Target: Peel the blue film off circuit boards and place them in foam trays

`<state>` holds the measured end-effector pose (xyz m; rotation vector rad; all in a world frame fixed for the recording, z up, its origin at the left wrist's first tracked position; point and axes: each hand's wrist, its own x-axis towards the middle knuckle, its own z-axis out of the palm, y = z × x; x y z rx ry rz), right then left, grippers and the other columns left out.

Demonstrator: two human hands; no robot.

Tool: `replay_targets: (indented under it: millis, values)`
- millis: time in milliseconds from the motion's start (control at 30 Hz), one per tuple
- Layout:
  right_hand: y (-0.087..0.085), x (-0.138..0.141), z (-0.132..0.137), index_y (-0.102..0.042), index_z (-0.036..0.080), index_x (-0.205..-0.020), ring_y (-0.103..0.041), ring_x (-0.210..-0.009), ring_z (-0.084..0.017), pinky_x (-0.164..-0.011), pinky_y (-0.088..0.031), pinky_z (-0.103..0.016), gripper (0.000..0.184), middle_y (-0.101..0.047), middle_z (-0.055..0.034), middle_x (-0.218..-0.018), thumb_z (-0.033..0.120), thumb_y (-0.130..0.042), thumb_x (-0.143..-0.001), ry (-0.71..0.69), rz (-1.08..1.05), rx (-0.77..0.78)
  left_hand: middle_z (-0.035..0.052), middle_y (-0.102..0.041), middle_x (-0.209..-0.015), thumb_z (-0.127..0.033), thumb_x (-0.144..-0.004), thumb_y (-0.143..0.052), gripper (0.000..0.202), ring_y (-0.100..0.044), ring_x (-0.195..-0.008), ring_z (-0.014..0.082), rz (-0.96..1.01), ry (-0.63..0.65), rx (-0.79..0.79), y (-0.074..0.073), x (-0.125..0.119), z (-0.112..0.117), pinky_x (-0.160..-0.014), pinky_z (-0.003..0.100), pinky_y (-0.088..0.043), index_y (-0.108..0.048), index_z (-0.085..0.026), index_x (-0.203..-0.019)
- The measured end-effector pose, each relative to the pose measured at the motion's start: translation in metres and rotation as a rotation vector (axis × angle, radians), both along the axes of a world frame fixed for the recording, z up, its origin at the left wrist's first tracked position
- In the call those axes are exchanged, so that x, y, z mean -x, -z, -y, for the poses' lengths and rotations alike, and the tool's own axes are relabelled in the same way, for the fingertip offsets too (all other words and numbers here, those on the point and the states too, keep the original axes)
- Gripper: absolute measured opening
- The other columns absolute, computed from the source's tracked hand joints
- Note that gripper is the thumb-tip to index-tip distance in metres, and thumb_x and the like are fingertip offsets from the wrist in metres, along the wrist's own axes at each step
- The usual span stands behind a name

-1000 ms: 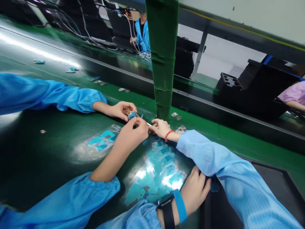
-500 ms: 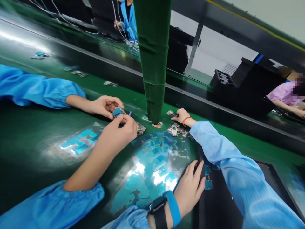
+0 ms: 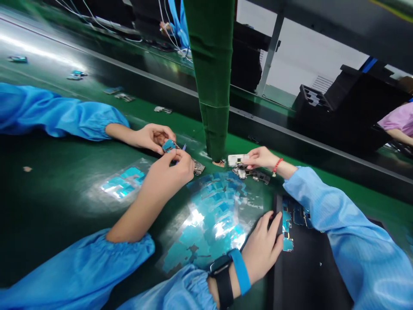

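Observation:
My left hand (image 3: 263, 252), with a black watch and a blue band at the wrist, lies open on the left edge of a black tray (image 3: 306, 275). Its fingertips touch small blue boards (image 3: 287, 224) in that tray. Beside the foot of a green post (image 3: 213, 86), my right hand (image 3: 263, 157), wearing a red bracelet, pinches a small white part (image 3: 235, 160) just above a pile of small metal boards (image 3: 253, 175). A shiny sheet of blue stickers (image 3: 209, 219) lies between my hands.
A co-worker's two hands (image 3: 153, 135) (image 3: 171, 170) reach in from the left and pinch a small blue piece together. A second sticker sheet (image 3: 124, 181) lies below them. Loose parts (image 3: 163, 110) ride the green belt. Stacked black trays (image 3: 348, 116) and another person's arm (image 3: 398, 122) are at the right.
My right hand moved right, away from the co-worker's hands to the pile, and took up a white part. My left hand let go of the tray edge and spread flat.

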<state>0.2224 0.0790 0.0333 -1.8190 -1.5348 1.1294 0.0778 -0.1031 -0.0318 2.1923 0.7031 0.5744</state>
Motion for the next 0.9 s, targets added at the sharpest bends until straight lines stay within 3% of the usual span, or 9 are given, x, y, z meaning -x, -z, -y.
replay_targets:
  millis: [133,233,333,400,467,533,633,733,900]
  values:
    - [0.018,0.052,0.007,-0.061,0.010,-0.074,-0.069,-0.063,-0.013,-0.064,-0.059,-0.019,0.013,-0.071,-0.0061,-0.070,0.008,-0.070,-0.083,-0.054,-0.070,0.012,0.0172,-0.046,-0.137,-0.024,-0.093,-0.044,0.050,-0.049,-0.126,0.0287,0.040,-0.012,-0.020,0.002,0.001,-0.001,-0.100,0.046,-0.049,-0.036,-0.018,-0.143]
    - [0.027,0.061,-0.003,-0.064,0.012,-0.077,-0.069,-0.062,-0.013,-0.063,-0.058,-0.019,0.009,-0.070,-0.0025,-0.066,0.007,-0.070,-0.082,-0.048,-0.011,-0.036,0.0178,-0.045,-0.138,-0.024,-0.094,-0.041,0.049,-0.047,-0.127,0.0285,0.017,0.009,-0.017,0.003,0.002,-0.001,-0.102,0.045,-0.048,-0.036,-0.016,-0.143]
    - [0.023,0.031,-0.021,-0.066,0.014,-0.080,-0.069,-0.070,-0.014,-0.070,-0.056,-0.021,0.007,-0.069,-0.0015,-0.070,0.010,-0.064,-0.085,-0.002,0.137,-0.103,0.0186,-0.044,-0.138,-0.025,-0.095,-0.040,0.050,-0.047,-0.127,0.0300,-0.006,0.020,-0.011,0.002,0.003,-0.001,-0.102,0.047,-0.048,-0.035,-0.015,-0.143]
    - [0.018,-0.001,-0.038,-0.067,0.015,-0.084,-0.067,-0.090,-0.018,-0.085,-0.052,-0.026,0.009,-0.069,-0.0050,-0.088,0.012,-0.059,-0.088,0.085,0.281,-0.156,0.0185,-0.045,-0.138,-0.026,-0.095,-0.039,0.050,-0.047,-0.128,0.0305,-0.001,0.019,-0.006,0.001,0.003,-0.001,-0.101,0.047,-0.049,-0.034,-0.016,-0.144]
    - [0.014,-0.031,-0.054,-0.066,0.014,-0.092,-0.057,-0.112,-0.025,-0.099,-0.044,-0.037,0.007,-0.063,-0.0114,-0.110,0.015,-0.060,-0.089,0.204,0.432,-0.186,0.0188,-0.044,-0.139,-0.026,-0.096,-0.038,0.049,-0.046,-0.129,0.0306,0.006,0.017,-0.008,0.001,0.003,0.000,-0.100,0.047,-0.049,-0.034,-0.017,-0.144]
    - [0.015,-0.053,-0.068,-0.064,0.011,-0.096,-0.046,-0.122,-0.033,-0.101,-0.039,-0.047,0.015,-0.054,-0.0180,-0.121,0.019,-0.067,-0.084,0.307,0.545,-0.173,0.0194,-0.044,-0.139,-0.026,-0.096,-0.038,0.049,-0.046,-0.129,0.0306,0.004,0.018,-0.016,0.003,0.003,0.000,-0.101,0.046,-0.049,-0.034,-0.016,-0.144]
    - [0.022,-0.071,-0.080,-0.063,0.010,-0.093,-0.047,-0.120,-0.035,-0.097,-0.042,-0.048,0.025,-0.053,-0.0194,-0.119,0.020,-0.077,-0.074,0.352,0.610,-0.145,0.0195,-0.044,-0.139,-0.025,-0.096,-0.037,0.049,-0.046,-0.129,0.0302,-0.002,0.018,-0.027,0.005,0.003,0.000,-0.102,0.045,-0.048,-0.034,-0.015,-0.144]
    - [0.026,-0.077,-0.079,-0.062,0.012,-0.091,-0.057,-0.107,-0.025,-0.093,-0.046,-0.037,0.022,-0.061,-0.0116,-0.106,0.014,-0.076,-0.073,0.272,0.584,-0.170,0.0197,-0.046,-0.138,-0.026,-0.095,-0.038,0.049,-0.048,-0.128,0.0305,0.010,0.010,-0.045,0.005,0.003,-0.001,-0.100,0.046,-0.050,-0.035,-0.015,-0.143]
    - [0.005,-0.083,-0.038,-0.061,0.012,-0.090,-0.064,-0.077,-0.014,-0.075,-0.050,-0.024,0.013,-0.065,-0.0016,-0.078,0.013,-0.069,-0.080,0.126,0.452,-0.229,0.0182,-0.049,-0.135,-0.027,-0.095,-0.038,0.048,-0.051,-0.124,0.0287,0.033,-0.004,-0.074,0.005,0.001,-0.003,-0.099,0.045,-0.050,-0.037,-0.016,-0.142]
